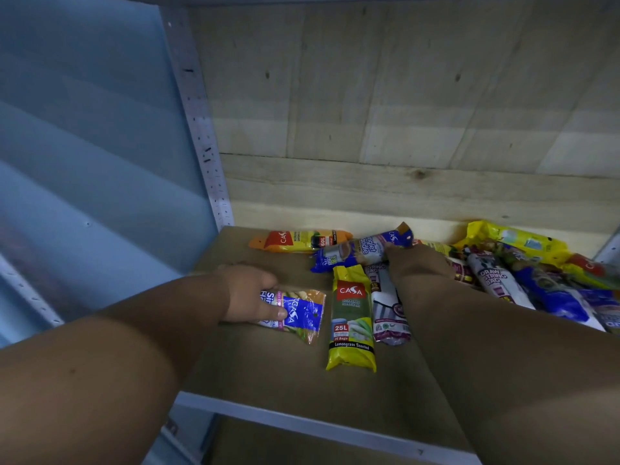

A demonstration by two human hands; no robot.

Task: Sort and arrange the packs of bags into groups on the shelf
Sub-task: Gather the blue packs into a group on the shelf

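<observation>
My left hand rests on a blue singlet-handle pack lying on the brown shelf board, fingers and thumb closed over its left end. My right hand grips a second blue singlet-handle pack, tilted just above the shelf. Between my arms lies a yellow 25L lemongrass pack, and beside it a white-purple drawstring pack partly under my right arm. An orange-yellow 60L pack lies at the back.
A heap of several mixed packs, yellow, white drawstring and blue, fills the right side of the shelf. A wooden back wall stands behind. A perforated metal upright and a blue wall bound the left. The white front edge runs below.
</observation>
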